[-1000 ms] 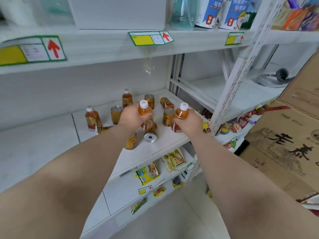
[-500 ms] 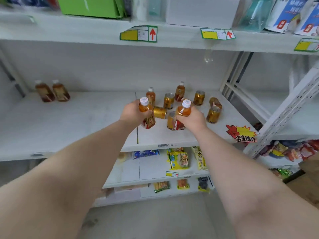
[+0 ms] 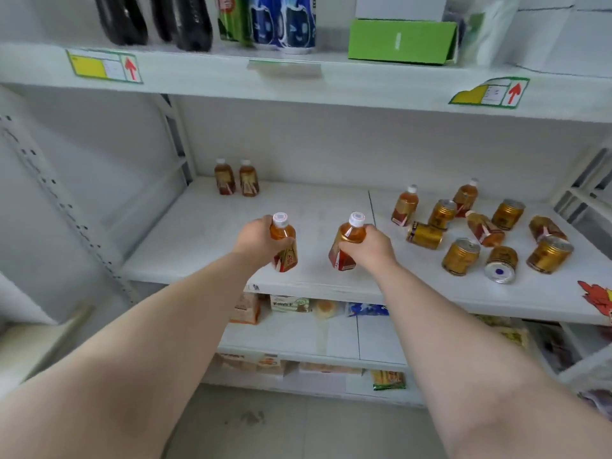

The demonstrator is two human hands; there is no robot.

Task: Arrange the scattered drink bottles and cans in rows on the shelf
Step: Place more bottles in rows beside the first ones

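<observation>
Both hands are raised over the front of the white shelf (image 3: 205, 233). The left hand (image 3: 256, 238) is clamped around the shoulder of a tea bottle (image 3: 284, 243) with a white cap; the bottle is near upright, and whether its base touches the shelf cannot be told. The right hand (image 3: 371, 248) is clamped on a second tea bottle (image 3: 347, 241), which tilts slightly left. The two held bottles are near each other but apart.

At the back left of the shelf, two tea bottles (image 3: 235, 177) stand upright side by side, close to the rear wall.

The right part of the shelf carries the scattered stock. One bottle (image 3: 404, 207) stands upright, another (image 3: 465, 197) stands behind it to the right, and a third (image 3: 485, 228) lies on its side. Gold cans surround them: one lying can (image 3: 425, 235) just beside the upright bottle, one overturned can (image 3: 500, 265) with its base facing the camera, and several upright cans (image 3: 461, 256).

The shelf above holds dark bottles (image 3: 155, 19) and a green box (image 3: 402, 41). The shelves below hold snack packets (image 3: 289, 303).
</observation>
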